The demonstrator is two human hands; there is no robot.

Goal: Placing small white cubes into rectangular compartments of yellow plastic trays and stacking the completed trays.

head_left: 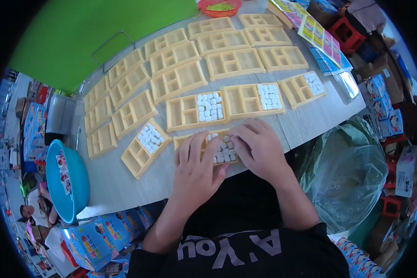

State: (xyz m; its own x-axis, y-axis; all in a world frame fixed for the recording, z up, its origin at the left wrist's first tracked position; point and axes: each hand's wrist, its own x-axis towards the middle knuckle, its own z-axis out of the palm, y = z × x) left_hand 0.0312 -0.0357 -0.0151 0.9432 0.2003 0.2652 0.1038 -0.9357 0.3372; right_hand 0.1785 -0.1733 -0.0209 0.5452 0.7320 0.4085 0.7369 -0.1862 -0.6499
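Observation:
A cream plastic tray lies at the table's near edge, partly hidden under my hands. Small white blocks fill its right compartment. My left hand rests over the tray's left part, fingers stretched out and thumb apart beside the blocks. My right hand has its fingers bent, with the tips at the upper right of those blocks; whatever they pinch is hidden. Just beyond stand a tray and another tray, each with white blocks in the right compartment. An angled tray with blocks sits left.
Several rows of block-free trays cover the far table. A red basket and colourful printed sheets lie at the back. A teal basin stands left, a large clear plastic bag right. A person is far left.

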